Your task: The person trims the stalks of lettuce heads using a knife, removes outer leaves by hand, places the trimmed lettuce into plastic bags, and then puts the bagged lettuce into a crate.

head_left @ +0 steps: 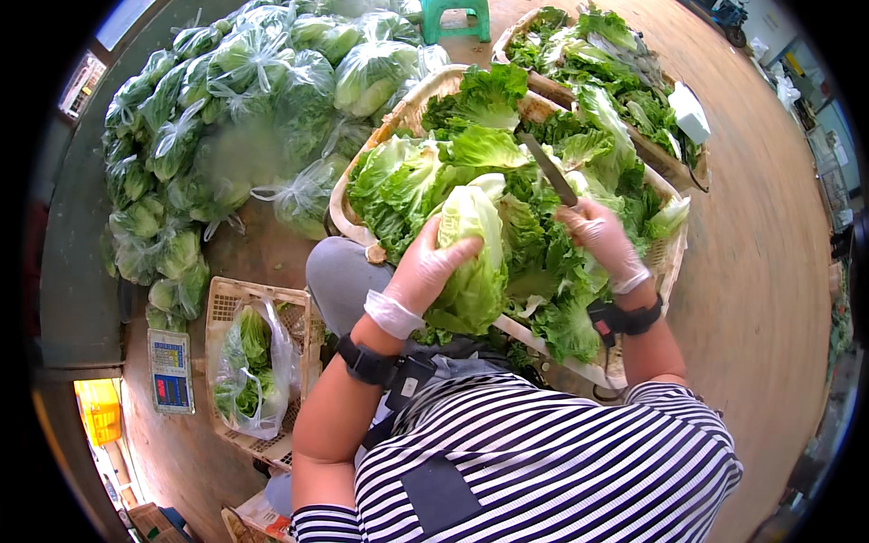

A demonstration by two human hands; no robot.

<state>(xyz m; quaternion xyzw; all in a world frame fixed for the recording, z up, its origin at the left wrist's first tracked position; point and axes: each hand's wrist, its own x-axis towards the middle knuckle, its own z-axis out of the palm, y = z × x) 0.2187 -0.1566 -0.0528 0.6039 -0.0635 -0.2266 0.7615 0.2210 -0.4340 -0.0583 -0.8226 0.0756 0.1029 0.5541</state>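
Left hand (pixel 433 273), gloved: fingers curled round lettuce head (pixel 477 237), thumb across its side. Right hand (pixel 599 237), gloved: closed round near end of knife (pixel 548 170), blade angled forward and leftward, clear of lettuce head. Loose leaves (pixel 391 181) in basket (pixel 338 210) below both hands. Bagged lettuces (pixel 249 68) heaped forward-left of left hand; crate (pixel 218 306) left of it.

Our brown floor (pixel 760 271), well laden
On it we see bagged lettuce (pixel 294 86) heaped far left, a green plastic stool (pixel 457 34) in the far middle, a cream plastic crate (pixel 339 208) of loose lettuce leaves (pixel 389 185) nearer us, and a second leaf crate (pixel 500 52) far right. Near left we have a scale display (pixel 170 371) and a plastic basket (pixel 218 303), its underside hidden.
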